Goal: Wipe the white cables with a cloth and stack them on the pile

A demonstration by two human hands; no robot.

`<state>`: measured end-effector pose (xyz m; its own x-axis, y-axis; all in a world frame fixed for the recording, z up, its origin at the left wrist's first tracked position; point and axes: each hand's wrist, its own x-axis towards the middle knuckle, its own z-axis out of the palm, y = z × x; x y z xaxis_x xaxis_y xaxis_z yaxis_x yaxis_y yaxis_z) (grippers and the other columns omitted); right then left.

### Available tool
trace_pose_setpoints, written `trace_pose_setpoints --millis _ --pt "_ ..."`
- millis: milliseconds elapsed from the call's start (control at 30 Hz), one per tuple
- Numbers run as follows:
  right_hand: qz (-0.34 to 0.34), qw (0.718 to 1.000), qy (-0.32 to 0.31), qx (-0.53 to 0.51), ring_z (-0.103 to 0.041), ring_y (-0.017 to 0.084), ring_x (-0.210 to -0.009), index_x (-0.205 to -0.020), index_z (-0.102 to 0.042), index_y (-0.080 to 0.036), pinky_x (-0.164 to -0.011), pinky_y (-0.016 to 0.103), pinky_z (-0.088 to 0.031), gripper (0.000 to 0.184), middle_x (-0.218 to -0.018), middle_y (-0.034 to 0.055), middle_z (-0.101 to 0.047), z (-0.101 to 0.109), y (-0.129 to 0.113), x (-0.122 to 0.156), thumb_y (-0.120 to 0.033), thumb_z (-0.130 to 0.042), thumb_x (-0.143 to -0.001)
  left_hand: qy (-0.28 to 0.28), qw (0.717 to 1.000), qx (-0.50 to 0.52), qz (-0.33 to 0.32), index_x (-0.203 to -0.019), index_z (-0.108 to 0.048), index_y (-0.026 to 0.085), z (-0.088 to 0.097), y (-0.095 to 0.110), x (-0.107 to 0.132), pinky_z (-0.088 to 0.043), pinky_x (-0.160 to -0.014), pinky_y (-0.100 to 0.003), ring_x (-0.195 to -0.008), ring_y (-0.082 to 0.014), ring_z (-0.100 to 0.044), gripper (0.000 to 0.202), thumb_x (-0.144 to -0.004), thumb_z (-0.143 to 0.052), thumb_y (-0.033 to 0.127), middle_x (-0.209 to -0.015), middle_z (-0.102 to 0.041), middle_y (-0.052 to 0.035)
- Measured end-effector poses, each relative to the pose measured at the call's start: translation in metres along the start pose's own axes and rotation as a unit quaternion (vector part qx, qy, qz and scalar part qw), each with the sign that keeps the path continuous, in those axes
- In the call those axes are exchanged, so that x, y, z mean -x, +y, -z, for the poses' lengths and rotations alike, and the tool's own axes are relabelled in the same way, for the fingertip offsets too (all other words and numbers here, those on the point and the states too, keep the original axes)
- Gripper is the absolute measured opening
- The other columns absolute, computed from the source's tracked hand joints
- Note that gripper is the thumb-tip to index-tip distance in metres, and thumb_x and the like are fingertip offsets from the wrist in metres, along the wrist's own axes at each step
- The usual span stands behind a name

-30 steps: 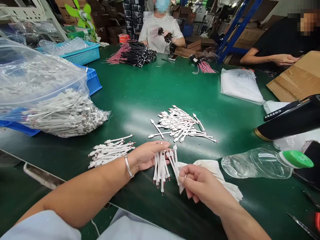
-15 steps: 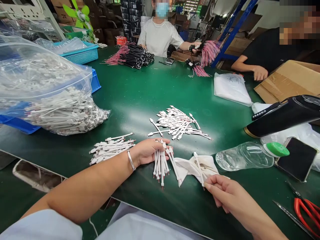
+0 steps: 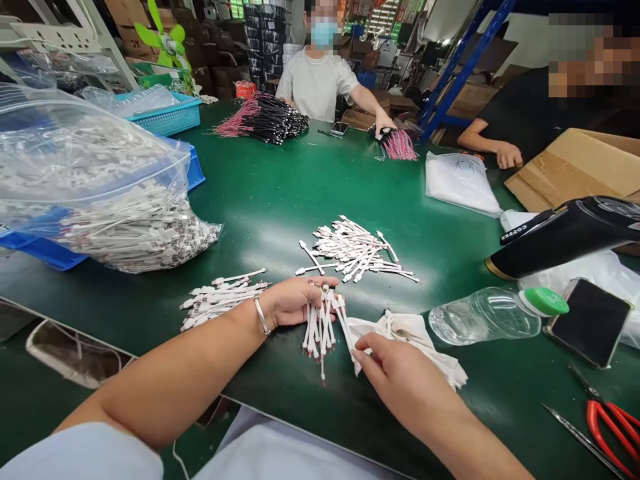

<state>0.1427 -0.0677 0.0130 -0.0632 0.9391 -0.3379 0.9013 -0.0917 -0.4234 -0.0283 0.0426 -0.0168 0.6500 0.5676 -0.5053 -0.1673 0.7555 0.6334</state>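
Note:
My left hand (image 3: pixel 295 301) is closed around a bunch of short white cables (image 3: pixel 315 330), connector heads at the fingers and wire ends hanging toward me. With thumb and forefinger, my right hand (image 3: pixel 400 373) pinches the lower end of one short white cable (image 3: pixel 344 323) that leans beside the bunch, its head near my left fingertips. Behind and partly under my right hand lies a crumpled white cloth (image 3: pixel 415 328). A loose pile of similar cables (image 3: pixel 350 247) is spread farther back on the table, and another pile (image 3: pixel 220 300) sits left of my left wrist.
To the left, a large plastic bag of cables (image 3: pixel 135 227) rests on a blue tray (image 3: pixel 197 170). On the right are a clear bottle (image 3: pixel 485 317), black tumbler (image 3: pixel 560 237), phone (image 3: pixel 590 320), red-handled scissors (image 3: pixel 610 423) and tweezers (image 3: pixel 580 433). Two people sit across the table.
My right hand has moved left, from a cable over the cloth to the cable beside the bunch. My left hand stays put. The person opposite has lowered the pink-and-black wire bundle onto the table.

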Motion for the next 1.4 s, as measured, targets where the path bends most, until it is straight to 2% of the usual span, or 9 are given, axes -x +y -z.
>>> trace_pose_setpoints --millis 100,233,433,600,700,833,1033,1267,1400 --pt "0.030 0.998 0.014 0.052 -0.060 0.021 -0.071 -0.089 -0.064 -0.022 -0.061 0.029 -0.034 0.023 -0.076 0.0050 -0.068 -0.001 -0.010 -0.009 -0.027 -0.042 -0.086 -0.017 1.000 0.003 -0.005 -0.113 -0.047 0.012 0.002 -0.001 -0.001 -0.050 -0.073 -0.036 -0.090 -0.0263 -0.064 0.065 -0.051 -0.051 -0.004 -0.095 -0.064 -0.0132" --pt "0.041 0.999 0.008 -0.005 -0.060 0.020 -0.069 -0.100 -0.063 -0.021 -0.060 0.028 -0.036 0.025 -0.077 0.0051 -0.068 -0.014 -0.012 -0.018 -0.029 -0.046 -0.084 -0.025 1.000 0.012 0.000 -0.113 -0.046 0.013 0.001 -0.001 0.000 -0.050 -0.075 -0.037 -0.091 -0.0265 -0.065 0.064 -0.051 -0.052 -0.004 -0.099 -0.064 -0.0142" --pt "0.028 0.996 -0.004 -0.087 -0.051 0.014 -0.056 -0.075 -0.060 -0.022 -0.051 0.024 -0.031 0.020 -0.060 -0.0014 -0.059 -0.020 -0.003 -0.018 -0.028 -0.043 -0.084 -0.023 1.000 0.007 0.011 -0.116 -0.045 0.013 -0.002 0.000 0.001 -0.049 -0.080 -0.039 -0.095 -0.0262 -0.064 0.065 -0.053 -0.051 -0.004 -0.102 -0.065 -0.0137" --pt "0.022 0.996 -0.009 -0.081 -0.051 0.015 -0.056 -0.071 -0.057 -0.023 -0.051 0.025 -0.032 0.022 -0.058 -0.0019 -0.058 -0.009 0.005 -0.010 -0.033 -0.044 -0.085 -0.021 1.000 0.010 0.012 -0.120 -0.043 0.012 -0.003 0.000 0.002 -0.047 -0.084 -0.041 -0.095 -0.0270 -0.064 0.068 -0.054 -0.052 -0.004 -0.105 -0.064 -0.0154" --pt "0.107 0.990 0.019 -0.092 -0.058 0.015 -0.066 -0.087 -0.063 -0.024 -0.060 0.025 -0.039 0.022 -0.071 0.0004 -0.066 -0.014 0.004 -0.005 -0.033 -0.043 -0.088 -0.024 1.000 0.014 0.013 -0.123 -0.040 0.012 -0.003 -0.001 0.003 -0.047 -0.084 -0.040 -0.095 -0.0261 -0.064 0.073 -0.053 -0.050 -0.005 -0.104 -0.064 -0.0146" --pt "0.255 0.966 -0.010 -0.040 -0.062 0.016 -0.071 -0.108 -0.062 -0.027 -0.063 0.024 -0.040 0.026 -0.078 0.0024 -0.068 -0.028 -0.002 -0.004 -0.028 -0.044 -0.089 -0.033 0.999 0.014 0.012 -0.124 -0.042 0.013 -0.003 -0.001 0.002 -0.048 -0.081 -0.039 -0.096 -0.0267 -0.064 0.074 -0.052 -0.050 -0.006 -0.105 -0.064 -0.0147" --pt "0.174 0.984 0.033 0.005 -0.062 0.018 -0.071 -0.086 -0.066 -0.022 -0.062 0.026 -0.041 0.026 -0.075 0.0036 -0.068 -0.026 0.002 -0.011 -0.028 -0.041 -0.091 0.001 1.000 0.023 0.018 -0.122 -0.044 0.010 -0.002 -0.002 -0.001 -0.048 -0.081 -0.038 -0.092 -0.0248 -0.065 0.065 -0.059 -0.051 -0.003 -0.098 -0.066 -0.0150" --pt "0.198 0.978 0.049 -0.040 -0.065 0.022 -0.084 -0.111 -0.062 -0.021 -0.073 0.033 -0.048 0.030 -0.095 0.0064 -0.071 -0.037 0.005 -0.013 -0.026 -0.043 -0.089 -0.009 0.999 0.047 0.024 -0.107 -0.058 0.010 0.001 -0.003 -0.003 -0.048 -0.082 -0.036 -0.083 -0.0211 -0.065 0.032 -0.077 -0.060 0.022 -0.093 -0.067 -0.0129" --pt "0.201 0.977 0.039 -0.057 -0.065 0.022 -0.084 -0.110 -0.063 -0.023 -0.075 0.033 -0.049 0.030 -0.094 0.0060 -0.071 -0.037 0.004 -0.012 -0.027 -0.043 -0.089 -0.001 0.998 0.054 0.035 -0.108 -0.059 0.011 0.001 -0.002 -0.004 -0.048 -0.082 -0.038 -0.083 -0.0220 -0.065 0.037 -0.085 -0.051 0.039 -0.091 -0.068 -0.0137"
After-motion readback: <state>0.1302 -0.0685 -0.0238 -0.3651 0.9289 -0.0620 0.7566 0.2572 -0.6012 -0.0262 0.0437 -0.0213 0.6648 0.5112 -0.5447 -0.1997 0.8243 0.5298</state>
